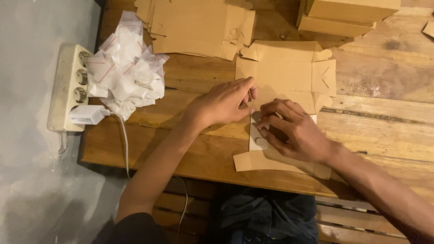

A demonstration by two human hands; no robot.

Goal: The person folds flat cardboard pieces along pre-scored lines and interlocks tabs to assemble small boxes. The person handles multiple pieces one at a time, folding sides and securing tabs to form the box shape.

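A: Box blank (285, 77) — thin brown card, flat on the table (384, 126). Likely light, floppy, creases easily; best pressed near a fold line.

B: Hands?

A: Both on its near half. Left hand (224, 104) flat, fingers together, pinning the card. Right hand (294, 133) curled, fingertips pinching a flap. Blank runs out beyond both.

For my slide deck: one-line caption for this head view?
Both hands, left hand and right hand, press on a flat unfolded cardboard box blank on a wooden table.
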